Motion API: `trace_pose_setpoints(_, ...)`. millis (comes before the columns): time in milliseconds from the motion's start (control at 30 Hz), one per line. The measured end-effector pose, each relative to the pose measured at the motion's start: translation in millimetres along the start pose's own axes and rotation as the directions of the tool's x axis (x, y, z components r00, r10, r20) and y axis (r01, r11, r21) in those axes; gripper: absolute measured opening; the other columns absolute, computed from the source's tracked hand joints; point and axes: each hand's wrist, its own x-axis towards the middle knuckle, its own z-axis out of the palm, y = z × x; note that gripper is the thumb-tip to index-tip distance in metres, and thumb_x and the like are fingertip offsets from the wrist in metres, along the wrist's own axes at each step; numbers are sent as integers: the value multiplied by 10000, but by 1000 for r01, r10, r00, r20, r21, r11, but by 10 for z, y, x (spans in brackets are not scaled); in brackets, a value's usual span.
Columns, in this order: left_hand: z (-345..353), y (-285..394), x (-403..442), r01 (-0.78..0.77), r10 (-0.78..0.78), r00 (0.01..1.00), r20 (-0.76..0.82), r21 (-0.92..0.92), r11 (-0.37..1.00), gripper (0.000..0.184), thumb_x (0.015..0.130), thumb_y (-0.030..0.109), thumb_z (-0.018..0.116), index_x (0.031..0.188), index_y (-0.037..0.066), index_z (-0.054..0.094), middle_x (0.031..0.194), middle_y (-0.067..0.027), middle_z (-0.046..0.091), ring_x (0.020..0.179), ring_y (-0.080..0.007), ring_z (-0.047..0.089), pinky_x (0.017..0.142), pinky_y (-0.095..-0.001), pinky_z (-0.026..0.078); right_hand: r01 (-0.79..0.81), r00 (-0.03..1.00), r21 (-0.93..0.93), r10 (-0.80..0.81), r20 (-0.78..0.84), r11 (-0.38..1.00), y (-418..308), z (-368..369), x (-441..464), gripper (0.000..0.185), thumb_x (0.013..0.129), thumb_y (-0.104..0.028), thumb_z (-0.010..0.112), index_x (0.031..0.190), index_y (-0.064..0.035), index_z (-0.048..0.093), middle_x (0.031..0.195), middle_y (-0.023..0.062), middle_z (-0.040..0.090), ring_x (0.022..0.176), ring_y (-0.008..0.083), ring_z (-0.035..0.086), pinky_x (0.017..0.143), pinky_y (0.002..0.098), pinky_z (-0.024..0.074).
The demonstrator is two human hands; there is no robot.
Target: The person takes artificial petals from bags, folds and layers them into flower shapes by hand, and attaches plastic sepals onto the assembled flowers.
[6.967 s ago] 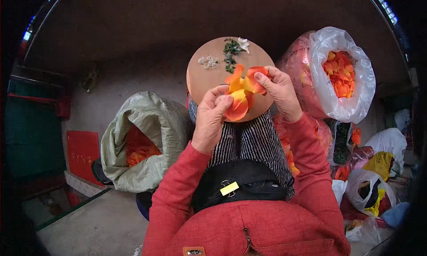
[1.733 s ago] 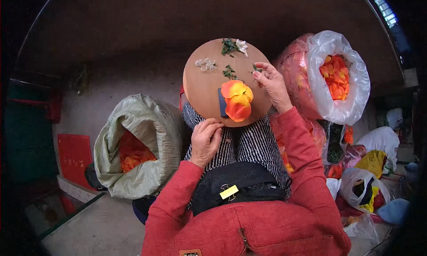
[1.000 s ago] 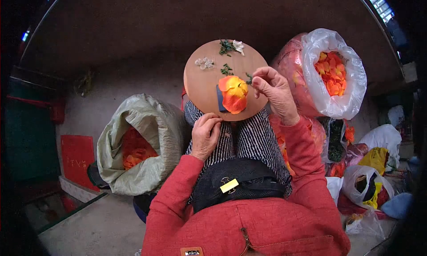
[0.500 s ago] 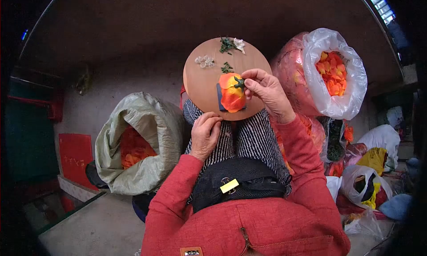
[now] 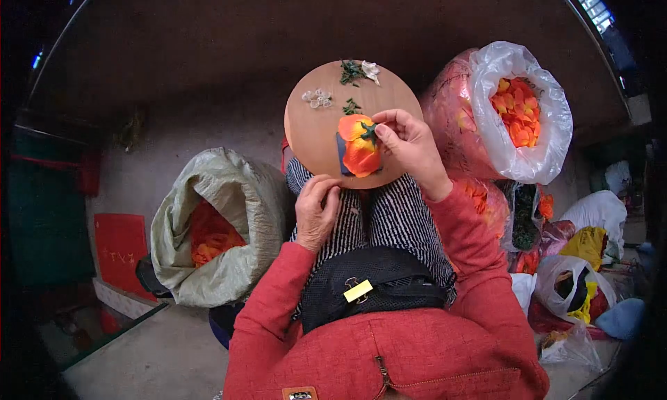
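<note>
Orange-yellow artificial flower petals (image 5: 362, 157) lie over a dark blue pad (image 5: 341, 150) near the close side of a round wooden board (image 5: 304, 132). At their upper right sits a green plastic calyx (image 5: 368, 130), pinched between the thumb and forefinger of my right hand (image 5: 415, 146). My left hand (image 5: 317, 211) rests at the board's front edge, left of the petals. Its fingers are curled with the tips pressed together; whatever they may hold is too small to make out.
Small green pieces (image 5: 351, 72), a white piece (image 5: 370, 72) and clear plastic parts (image 5: 317, 98) lie farther back on the board. A clear bag of orange petals (image 5: 517, 115) stands right, a pale woven sack (image 5: 174, 226) left. Several bags (image 5: 597, 219) crowd the lower right.
My right hand's fingers have shifted slightly left and down at the calyx, and the calyx shows a little more spread over the petals. My left hand stays near the board's edge.
</note>
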Motion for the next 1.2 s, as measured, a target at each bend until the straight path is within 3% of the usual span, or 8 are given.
trace_pose_setpoints(33, -19, 20, 34, -19, 20, 996, -89, 17, 1000, 120, 753, 24, 598, 873, 20, 607, 895, -119, 586, 856, -271, 569, 777, -348, 435, 1, 1000, 0, -1, -2, 1000, -25, -3, -30, 168, 859, -83, 553, 1008, -6, 567, 834, 22, 580, 693, 69, 555, 622, 195, 475)
trace_pose_setpoints(100, -79, 159, 159, -32, 38, 980, -196, 36, 999, 104, 794, 15, 572, 891, 4, 606, 904, -105, 583, 875, -216, 567, 796, -313, 440, 218, 950, -460, -295, -102, 861, -159, 8, -96, 141, 822, -72, 581, 951, -17, 596, 844, 62, 582, 738, 138, 581, 653, 239, 482)
trace_pose_setpoints(200, -87, 409, 428, -117, 129, 960, -248, 65, 991, 117, 792, 29, 584, 904, 6, 611, 924, -100, 579, 913, -205, 553, 815, -309, 429, 378, 884, -571, -468, -13, 729, -152, -29, -75, 121, 769, -47, 606, 888, -25, 607, 851, 102, 570, 786, 217, 580, 690, 293, 472)
trace_pose_setpoints(533, 334, 384, 827, -156, 139, 966, -220, -64, 986, 99, 720, 55, 637, 811, 49, 600, 887, -91, 600, 833, -238, 550, 742, -332, 425, 425, 868, -566, -495, 35, 707, 15, -13, 3, 131, 697, -35, 643, 810, -31, 577, 801, 98, 572, 774, 268, 561, 691, 343, 447)
trace_pose_setpoints(800, 381, 210, 850, -353, 371, 900, -229, 118, 928, 111, 739, 101, 623, 829, 75, 564, 883, -67, 590, 834, -248, 545, 755, -358, 383, 516, 771, -600, -636, 14, 612, 306, 4, 25, 115, 730, -75, 636, 824, -59, 573, 816, 92, 584, 799, 267, 570, 699, 358, 443)
trace_pose_setpoints(933, 264, 231, 828, -376, 408, 897, -172, 190, 907, 253, 728, 60, 647, 966, 71, 564, 956, -88, 577, 918, -250, 527, 809, -370, 395, 478, 809, -571, -588, -11, 667, 428, 35, -31, 227, 738, -95, 630, 953, -68, 562, 950, 106, 586, 915, 289, 563, 798, 362, 432)
trace_pose_setpoints(967, 239, 207, 779, -380, 413, 893, -178, 192, 905, 253, 728, 60, 647, 966, 71, 564, 956, -88, 577, 918, -250, 527, 809, -370, 395, 520, 794, -621, -599, 98, 587, 409, -3, -47, 390, 714, -96, 632, 1088, -71, 521, 1072, 123, 551, 1007, 302, 527, 865, 373, 407)
trace_pose_setpoints(1200, 5, -41, 349, 36, 19, 968, -252, 210, 977, 418, 703, 22, 642, 1106, 35, 529, 1016, -113, 550, 959, -268, 509, 849, -338, 413, 338, 869, -896, -462, 179, 288, 237, -244, -203, 598, 660, -29, 595, 1234, -63, 434, 1228, 142, 446, 1129, 310, 432, 974, 402, 322)
